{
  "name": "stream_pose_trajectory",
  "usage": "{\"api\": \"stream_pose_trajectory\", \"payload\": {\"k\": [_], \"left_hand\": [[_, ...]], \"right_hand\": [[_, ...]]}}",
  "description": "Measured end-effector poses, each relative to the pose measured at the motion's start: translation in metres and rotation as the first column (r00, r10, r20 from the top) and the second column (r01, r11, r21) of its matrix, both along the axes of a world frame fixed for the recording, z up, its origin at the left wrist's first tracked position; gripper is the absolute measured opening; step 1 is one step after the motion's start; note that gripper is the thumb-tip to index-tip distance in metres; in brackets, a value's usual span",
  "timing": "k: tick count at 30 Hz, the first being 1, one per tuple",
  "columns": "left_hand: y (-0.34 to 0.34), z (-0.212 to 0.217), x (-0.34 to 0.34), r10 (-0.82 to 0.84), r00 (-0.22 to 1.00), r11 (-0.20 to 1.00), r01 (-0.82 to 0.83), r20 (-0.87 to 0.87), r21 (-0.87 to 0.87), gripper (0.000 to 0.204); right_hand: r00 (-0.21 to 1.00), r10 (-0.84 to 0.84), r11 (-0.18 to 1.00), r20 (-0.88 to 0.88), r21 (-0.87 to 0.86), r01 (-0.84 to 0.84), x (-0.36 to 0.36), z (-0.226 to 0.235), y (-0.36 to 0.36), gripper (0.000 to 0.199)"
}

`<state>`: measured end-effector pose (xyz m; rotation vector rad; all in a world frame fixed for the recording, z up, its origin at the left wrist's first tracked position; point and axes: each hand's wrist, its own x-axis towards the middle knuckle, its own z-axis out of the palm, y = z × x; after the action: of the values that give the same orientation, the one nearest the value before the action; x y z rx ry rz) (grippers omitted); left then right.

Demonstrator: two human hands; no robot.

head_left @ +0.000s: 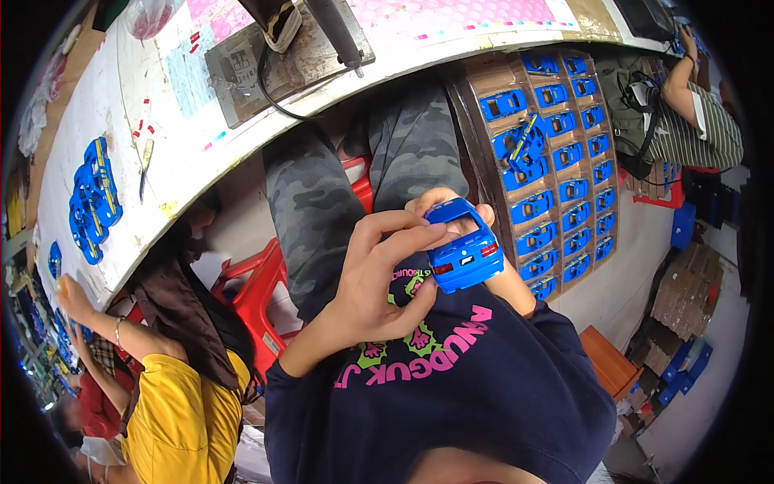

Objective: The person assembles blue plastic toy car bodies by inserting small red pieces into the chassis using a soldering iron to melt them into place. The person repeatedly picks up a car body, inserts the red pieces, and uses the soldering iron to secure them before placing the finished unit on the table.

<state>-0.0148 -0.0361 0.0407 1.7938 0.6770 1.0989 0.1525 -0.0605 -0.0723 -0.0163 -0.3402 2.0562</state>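
A blue toy car body [468, 262] with open window spaces and red tail lights is held over my lap, its rear end facing me. My right hand [485, 216] grips it from behind and beneath; only some fingertips and part of the forearm show past the shell. From the other side, my left hand [379, 270] closes on its edge with bent fingers, the fingertips at the window opening and the thumb by the rear corner. Whether anything small sits between those left fingers is hidden.
Rows of blue car bodies fill a divided cardboard tray [576, 181] on my right, one striped body [528, 143] lying on top. On the curved white table [185, 153] are a metal fixture [234, 77], tweezers [146, 165] and stacked blue bodies [95, 202]. Co-workers sit on both sides.
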Motion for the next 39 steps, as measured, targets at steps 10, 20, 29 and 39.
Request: {"api": "stream_pose_trajectory", "payload": {"k": [10,20,29,39], "left_hand": [[0.010,-0.008,-0.003,-0.080,0.997,0.997,0.080,-0.017,0.008,0.068],[0.006,-0.039,-0.038,-0.148,0.989,0.944,0.143,0.007,-0.298,0.076],[0.022,-0.011,-0.053,-0.181,0.973,0.983,0.173,-0.146,-0.067,0.051],[0.029,-0.011,-0.044,-0.341,0.933,0.936,0.328,-0.110,-0.126,0.060]], "right_hand": [[0.981,0.025,0.975,-0.190,-0.214,-0.067,-0.008,0.026,-0.003,0.080],[0.933,0.308,0.857,-0.187,-0.371,-0.358,-0.040,0.010,-0.010,0.074],[0.950,0.217,0.862,-0.225,-0.412,-0.295,-0.051,0.016,-0.003,0.047],[0.964,0.185,0.845,-0.192,-0.469,-0.256,-0.040,0.017,-0.011,0.041]]}}
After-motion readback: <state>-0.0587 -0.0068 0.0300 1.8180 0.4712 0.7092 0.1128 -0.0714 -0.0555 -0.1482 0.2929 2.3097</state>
